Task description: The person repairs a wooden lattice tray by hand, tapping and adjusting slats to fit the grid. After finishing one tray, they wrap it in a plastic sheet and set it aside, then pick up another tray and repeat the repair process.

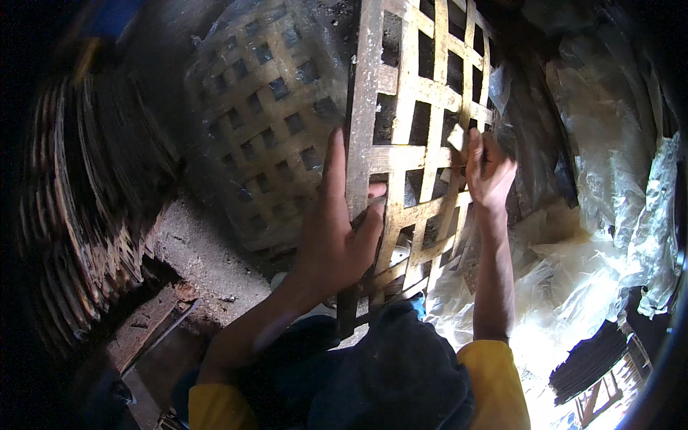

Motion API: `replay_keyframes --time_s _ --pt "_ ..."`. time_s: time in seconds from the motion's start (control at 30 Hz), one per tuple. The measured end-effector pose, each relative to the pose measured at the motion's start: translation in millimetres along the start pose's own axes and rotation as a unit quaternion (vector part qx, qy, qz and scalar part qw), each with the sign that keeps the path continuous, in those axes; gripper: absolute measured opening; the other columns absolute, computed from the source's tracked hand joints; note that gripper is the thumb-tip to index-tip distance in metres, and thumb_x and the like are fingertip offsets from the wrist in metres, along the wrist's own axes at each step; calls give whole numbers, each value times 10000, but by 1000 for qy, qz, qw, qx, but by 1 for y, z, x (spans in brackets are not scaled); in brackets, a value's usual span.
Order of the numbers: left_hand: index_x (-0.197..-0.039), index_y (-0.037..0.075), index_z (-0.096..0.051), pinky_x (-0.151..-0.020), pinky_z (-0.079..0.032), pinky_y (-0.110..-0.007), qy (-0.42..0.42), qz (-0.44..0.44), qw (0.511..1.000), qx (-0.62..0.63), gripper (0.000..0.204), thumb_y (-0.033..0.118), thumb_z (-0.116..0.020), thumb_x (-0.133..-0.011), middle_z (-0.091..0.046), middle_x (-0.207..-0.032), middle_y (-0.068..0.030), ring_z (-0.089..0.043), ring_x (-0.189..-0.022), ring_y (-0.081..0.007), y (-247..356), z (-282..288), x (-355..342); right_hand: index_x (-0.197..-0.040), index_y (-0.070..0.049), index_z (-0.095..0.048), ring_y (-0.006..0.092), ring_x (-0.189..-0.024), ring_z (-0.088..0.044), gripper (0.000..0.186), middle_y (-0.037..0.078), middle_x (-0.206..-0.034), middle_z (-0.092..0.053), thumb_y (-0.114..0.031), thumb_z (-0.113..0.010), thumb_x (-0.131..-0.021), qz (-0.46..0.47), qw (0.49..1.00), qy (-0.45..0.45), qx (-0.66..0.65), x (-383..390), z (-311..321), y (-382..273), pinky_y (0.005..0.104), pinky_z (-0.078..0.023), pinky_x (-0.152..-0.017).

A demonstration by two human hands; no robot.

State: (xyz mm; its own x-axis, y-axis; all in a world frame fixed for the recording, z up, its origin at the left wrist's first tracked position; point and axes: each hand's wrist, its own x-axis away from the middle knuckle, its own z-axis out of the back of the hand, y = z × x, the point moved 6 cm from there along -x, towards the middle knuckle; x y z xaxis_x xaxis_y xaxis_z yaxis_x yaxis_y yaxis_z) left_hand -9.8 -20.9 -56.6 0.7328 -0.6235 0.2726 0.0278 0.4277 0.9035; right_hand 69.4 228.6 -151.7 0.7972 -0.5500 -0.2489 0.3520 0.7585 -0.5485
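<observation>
A woven lattice panel [412, 155] of pale flat strips, with a dark wooden side bar [363, 86], stands tilted upright in front of me. My left hand [326, 233] is closed round the side bar, its thumb on the lattice side and some fingertips showing through a gap. Over at the lattice's right part, my right hand [491, 172] is closed in a pinch on a small pale flat piece [457, 137]. That piece lies against or just in front of the strips; I cannot tell whether it touches them. Its exact kind is unclear.
Behind the panel, a second lattice panel [269, 115] lies under clear plastic film. Stacked thin, rough-edged sheets [89, 193] rise at the left, with a wooden board [143, 326] below them. Crumpled clear plastic sheeting [573, 279] hangs and gathers on the right in bright light.
</observation>
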Motion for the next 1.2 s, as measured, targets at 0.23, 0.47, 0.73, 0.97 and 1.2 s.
replay_keyframes --time_s 0.23,0.47,0.73,0.97,1.2 --pt "-1598 -38 67 -1073 -465 -433 -20 -11 1000 12 824 55 -471 -980 -504 -1403 -327 -610 -1226 -313 10 -3 -6 -887 -83 -779 343 -521 -649 315 155 -618 -658 -360 -657 -976 57 995 61 57 -70 18 41 415 -521 -506" --pt "-1621 15 43 -1121 -417 -483 3 6 999 41 865 9 -480 -932 -364 -1526 -385 -521 -1344 -460 11 -4 -3 -765 -94 -729 369 -507 -617 359 164 -582 -607 -401 -685 -946 48 998 28 -3 -75 -5 14 417 -481 -497" --pt "-1604 -28 66 -1133 -408 -489 -5 -53 999 2 862 10 -467 -927 -339 -1530 -406 -509 -1355 -465 21 -5 -6 -762 -81 -717 371 -521 -612 354 162 -609 -618 -367 -670 -966 68 996 20 -54 -80 -10 22 421 -474 -507" --pt "-1602 -34 60 -1157 -378 -489 -7 -25 999 -38 856 26 -474 -936 -305 -1554 -396 -511 -1358 -451 10 -2 -4 -763 -69 -679 304 -478 -550 343 154 -587 -568 -326 -652 -990 52 987 -9 -154 -77 -29 32 395 -462 -506" --pt "-1604 -42 20 -1172 -353 -494 8 -46 995 -84 839 66 -497 -953 -292 -1564 -385 -454 -1406 -450 8 2 -5 -708 -75 -674 221 -465 -577 403 103 -569 -601 -340 -626 -1008 87 988 54 -114 -65 -18 28 374 -471 -488"
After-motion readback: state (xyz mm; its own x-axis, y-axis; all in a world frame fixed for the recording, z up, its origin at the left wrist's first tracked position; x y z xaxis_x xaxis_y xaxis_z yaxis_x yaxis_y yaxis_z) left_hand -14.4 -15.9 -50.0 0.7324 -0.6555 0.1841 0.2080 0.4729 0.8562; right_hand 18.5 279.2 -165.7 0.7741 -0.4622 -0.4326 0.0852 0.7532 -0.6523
